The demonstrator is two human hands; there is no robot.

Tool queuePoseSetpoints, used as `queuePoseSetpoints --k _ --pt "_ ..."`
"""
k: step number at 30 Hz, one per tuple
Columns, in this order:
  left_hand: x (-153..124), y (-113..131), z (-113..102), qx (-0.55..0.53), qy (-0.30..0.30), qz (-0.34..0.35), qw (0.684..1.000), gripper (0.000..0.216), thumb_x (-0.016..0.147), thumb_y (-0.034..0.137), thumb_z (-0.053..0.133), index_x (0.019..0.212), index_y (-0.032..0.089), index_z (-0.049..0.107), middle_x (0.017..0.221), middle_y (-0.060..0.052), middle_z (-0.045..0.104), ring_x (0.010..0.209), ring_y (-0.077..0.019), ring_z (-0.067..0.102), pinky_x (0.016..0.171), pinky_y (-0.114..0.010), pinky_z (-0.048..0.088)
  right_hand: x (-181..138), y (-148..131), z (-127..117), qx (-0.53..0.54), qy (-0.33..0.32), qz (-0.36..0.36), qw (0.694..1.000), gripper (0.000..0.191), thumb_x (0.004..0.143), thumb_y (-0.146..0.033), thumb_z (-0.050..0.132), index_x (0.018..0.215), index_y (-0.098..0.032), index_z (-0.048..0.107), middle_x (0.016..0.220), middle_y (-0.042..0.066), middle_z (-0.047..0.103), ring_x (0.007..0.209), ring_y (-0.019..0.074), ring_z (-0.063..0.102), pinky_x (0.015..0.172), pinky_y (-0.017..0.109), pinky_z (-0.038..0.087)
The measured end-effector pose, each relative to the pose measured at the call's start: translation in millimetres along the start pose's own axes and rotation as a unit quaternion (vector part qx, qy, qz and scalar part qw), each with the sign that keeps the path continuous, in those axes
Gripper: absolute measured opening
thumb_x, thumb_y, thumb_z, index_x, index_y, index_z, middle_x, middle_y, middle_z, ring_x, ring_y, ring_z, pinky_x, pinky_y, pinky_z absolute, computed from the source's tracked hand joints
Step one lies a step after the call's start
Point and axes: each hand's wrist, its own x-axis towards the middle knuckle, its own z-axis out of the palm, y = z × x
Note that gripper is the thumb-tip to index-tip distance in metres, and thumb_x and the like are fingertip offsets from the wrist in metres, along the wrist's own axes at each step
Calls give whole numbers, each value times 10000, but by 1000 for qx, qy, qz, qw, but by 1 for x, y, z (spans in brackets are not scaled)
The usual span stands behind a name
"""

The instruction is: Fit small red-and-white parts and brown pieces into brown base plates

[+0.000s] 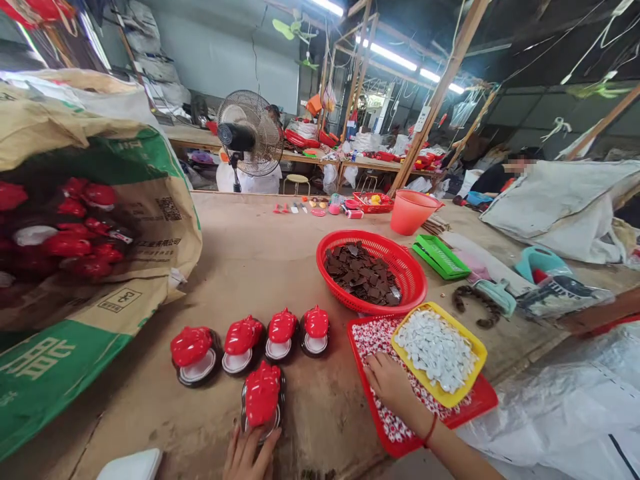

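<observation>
A glossy red-and-black plastic toy with a white-rimmed front [263,395] stands on the table near me. My left hand [251,455] lies at its near edge, fingers stretched out and touching it. Behind it, several matching toys [283,335] stand in a row. To the right, my right hand [389,381] reaches into a red tray [480,402] of small red-and-white pieces [376,335]. Its fingers are bent and close together among them; what they pinch, if anything, is hidden. A yellow tray [479,365] of small white pieces [435,347] rests on the red tray.
A red basket [417,283] holds flat brown pieces. At left, a large paper sack [175,200] lies open with more red toys inside. Beyond are a green basket [443,257], a pink bucket [413,212] and a fan [250,133]. A person [505,175] is at the far right.
</observation>
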Motion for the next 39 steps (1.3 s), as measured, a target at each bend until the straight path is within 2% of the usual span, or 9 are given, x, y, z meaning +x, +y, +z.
queuePoseSetpoints --k 6,9,11,13,16,19,22,31,39 --pt "21 5 -22 -145 3 -66 987 352 702 18 388 776 270 622 697 -3 656 672 -159 589 712 -296 436 9 18 5 50 55 -10 997 287 859 -220 290 687 -200 518 647 43 567 569 164 529 509 269 387" --pt "27 15 -38 -316 12 -212 925 227 715 154 459 703 266 656 695 -35 631 656 -180 561 600 -274 435 11 23 -1 97 106 4 990 320 872 -293 257 688 -198 502 648 52 575 613 171 547 544 280 412" --pt "35 21 -52 -436 46 -376 816 137 670 275 542 602 237 655 667 -40 602 630 -187 543 561 -270 430 13 17 -11 146 145 53 977 310 860 -353 282 704 -190 495 605 37 557 562 164 531 510 279 408" --pt "46 27 -65 -536 95 -544 638 145 601 350 615 557 211 615 592 -11 573 548 -162 517 487 -244 410 17 -2 -26 291 179 166 925 265 817 -397 370 691 -192 481 506 -18 489 436 129 459 411 249 356" --pt "65 38 -78 -638 140 -679 336 244 512 353 699 652 203 567 603 27 600 539 -139 534 465 -214 408 28 -51 -49 640 162 317 681 275 718 -399 499 570 -205 372 442 -85 367 329 64 311 307 193 221" --pt "78 54 -79 -670 168 -693 207 350 466 333 739 717 212 527 702 21 644 613 -144 580 496 -212 429 41 -104 -59 782 115 359 497 292 671 -343 545 529 -192 339 432 -108 313 305 30 235 282 165 167" --pt "83 69 -72 -688 163 -670 226 402 425 255 762 670 220 445 599 38 627 498 -126 552 446 -207 407 52 -140 -55 802 155 355 456 287 693 -306 532 513 -178 348 437 -100 348 322 25 276 297 148 211" --pt "85 85 -58 -674 179 -657 286 444 423 234 750 670 221 381 531 57 601 448 -83 484 415 -161 358 53 -152 -31 770 211 328 504 249 718 -235 513 504 -171 401 426 -92 416 380 53 412 474 233 444" --pt "89 87 -56 -673 166 -672 259 423 435 228 735 677 221 388 590 44 627 478 -94 505 472 -194 401 54 -144 -29 795 197 326 473 272 714 -205 509 477 -164 382 396 -97 357 310 28 275 298 143 243"
